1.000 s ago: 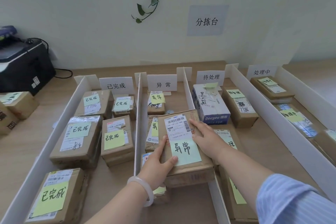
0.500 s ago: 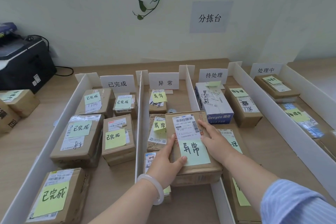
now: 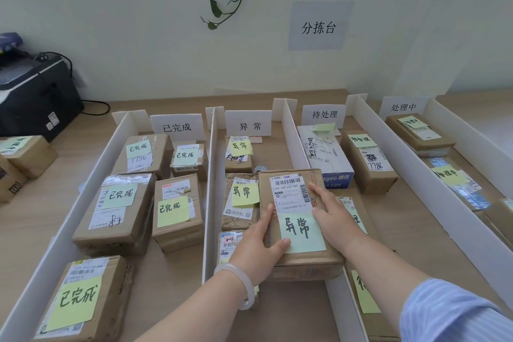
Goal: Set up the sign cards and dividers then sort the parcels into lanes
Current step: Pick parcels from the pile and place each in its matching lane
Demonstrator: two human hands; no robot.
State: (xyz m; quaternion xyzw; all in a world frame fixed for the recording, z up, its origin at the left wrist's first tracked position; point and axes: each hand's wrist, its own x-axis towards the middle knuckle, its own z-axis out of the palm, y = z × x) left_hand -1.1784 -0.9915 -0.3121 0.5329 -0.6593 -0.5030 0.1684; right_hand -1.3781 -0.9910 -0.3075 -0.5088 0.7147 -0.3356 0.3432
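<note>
Head view: nearest us, our left hand (image 3: pixel 258 247) grips the left edge of a brown parcel (image 3: pixel 290 191), thumb on its green note (image 3: pixel 301 230) marked 异常. Our right hand (image 3: pixel 333 216) clasps the right edge, thumb and forefinger on top. The parcel sits in the middle lane, overlapping the white divider (image 3: pixel 293 136) on its right; whether it rests on the surface (image 3: pixel 416 216) we cannot tell. Just left lies a second parcel (image 3: pixel 241 216) with the same note. Farther back stands the 异常 sign card (image 3: pixel 248 126).
</note>
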